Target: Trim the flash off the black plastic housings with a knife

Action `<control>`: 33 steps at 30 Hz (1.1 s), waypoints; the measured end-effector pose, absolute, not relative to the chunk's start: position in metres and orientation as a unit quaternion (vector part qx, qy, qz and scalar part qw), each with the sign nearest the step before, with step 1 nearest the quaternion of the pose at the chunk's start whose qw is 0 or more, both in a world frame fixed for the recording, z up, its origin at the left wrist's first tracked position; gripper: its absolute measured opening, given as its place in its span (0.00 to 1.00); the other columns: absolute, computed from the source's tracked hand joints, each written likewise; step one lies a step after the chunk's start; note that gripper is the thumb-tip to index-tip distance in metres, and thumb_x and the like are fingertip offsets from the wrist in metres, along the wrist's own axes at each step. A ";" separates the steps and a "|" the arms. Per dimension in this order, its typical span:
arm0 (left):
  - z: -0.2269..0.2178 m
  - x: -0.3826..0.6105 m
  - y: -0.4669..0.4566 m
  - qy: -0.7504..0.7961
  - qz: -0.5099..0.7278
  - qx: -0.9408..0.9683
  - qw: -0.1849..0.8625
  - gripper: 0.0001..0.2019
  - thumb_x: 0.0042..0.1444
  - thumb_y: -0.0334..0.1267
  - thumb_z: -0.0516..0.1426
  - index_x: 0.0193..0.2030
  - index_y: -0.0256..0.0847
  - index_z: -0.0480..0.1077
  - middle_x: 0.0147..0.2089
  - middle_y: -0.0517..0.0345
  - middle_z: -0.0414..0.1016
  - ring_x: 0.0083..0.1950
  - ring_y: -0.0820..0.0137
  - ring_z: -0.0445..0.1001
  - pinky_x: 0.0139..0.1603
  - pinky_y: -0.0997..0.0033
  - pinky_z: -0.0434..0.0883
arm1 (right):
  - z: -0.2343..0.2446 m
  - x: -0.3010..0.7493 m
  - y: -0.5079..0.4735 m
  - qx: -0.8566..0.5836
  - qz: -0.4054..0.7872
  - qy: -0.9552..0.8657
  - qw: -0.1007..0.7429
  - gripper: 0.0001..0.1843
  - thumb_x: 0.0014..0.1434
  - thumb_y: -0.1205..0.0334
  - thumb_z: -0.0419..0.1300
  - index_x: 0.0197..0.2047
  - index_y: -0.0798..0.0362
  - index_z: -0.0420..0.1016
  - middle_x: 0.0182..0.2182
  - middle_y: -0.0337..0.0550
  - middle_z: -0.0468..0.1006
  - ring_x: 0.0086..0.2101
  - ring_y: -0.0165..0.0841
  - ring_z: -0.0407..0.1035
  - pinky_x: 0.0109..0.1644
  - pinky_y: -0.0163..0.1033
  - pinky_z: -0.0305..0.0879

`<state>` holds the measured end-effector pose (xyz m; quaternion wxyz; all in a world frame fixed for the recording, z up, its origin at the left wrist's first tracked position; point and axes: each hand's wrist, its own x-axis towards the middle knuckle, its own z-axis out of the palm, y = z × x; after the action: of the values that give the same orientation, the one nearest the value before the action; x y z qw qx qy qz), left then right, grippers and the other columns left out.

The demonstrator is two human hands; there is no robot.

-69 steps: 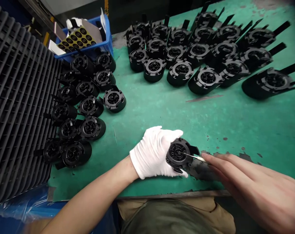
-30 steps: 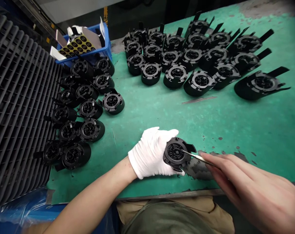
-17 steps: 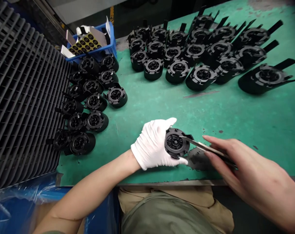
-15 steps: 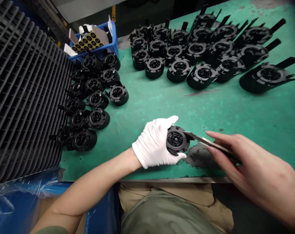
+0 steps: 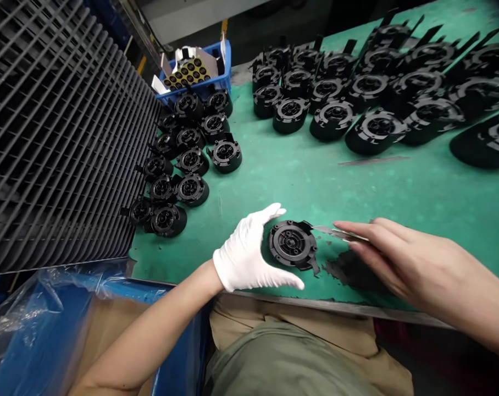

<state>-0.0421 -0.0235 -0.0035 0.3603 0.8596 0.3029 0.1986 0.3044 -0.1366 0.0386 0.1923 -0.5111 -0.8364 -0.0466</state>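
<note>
My left hand (image 5: 249, 253) wears a white glove and cups a round black plastic part (image 5: 293, 245) that lies on the green mat near the table's front edge; thumb and forefinger curve round its left side. My bare right hand (image 5: 398, 264) pinches thin metal tweezers (image 5: 336, 232), whose tip points left and sits just beside the part's upper right rim.
A cluster of similar black parts (image 5: 183, 165) lies at the left beside a dark slatted rack (image 5: 55, 137). Several more parts (image 5: 377, 93) fill the far right of the green mat (image 5: 299, 170). A blue bin (image 5: 195, 74) holds sheets of round stickers. A blue-lined carton (image 5: 68, 335) stands lower left.
The tweezers' tip has come out of the part's centre and now rests at its rim. My left hand has loosened round the part. The view has swung left and down.
</note>
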 end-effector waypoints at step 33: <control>-0.022 -0.028 -0.019 0.309 0.203 0.889 0.268 0.76 0.54 0.87 0.79 0.94 0.38 0.63 0.82 0.27 0.87 0.83 0.31 0.88 0.87 0.30 0.84 | 0.032 0.288 -0.143 -0.498 0.001 -0.844 0.200 0.22 0.96 0.51 0.47 0.70 0.49 0.80 0.40 0.40 0.86 0.30 0.36 0.84 0.30 0.43 0.74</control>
<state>-0.0281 -0.0191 -0.0220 0.2683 0.8893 0.3095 0.2035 0.2875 -0.1427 0.0322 0.1999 -0.4984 -0.8436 0.0007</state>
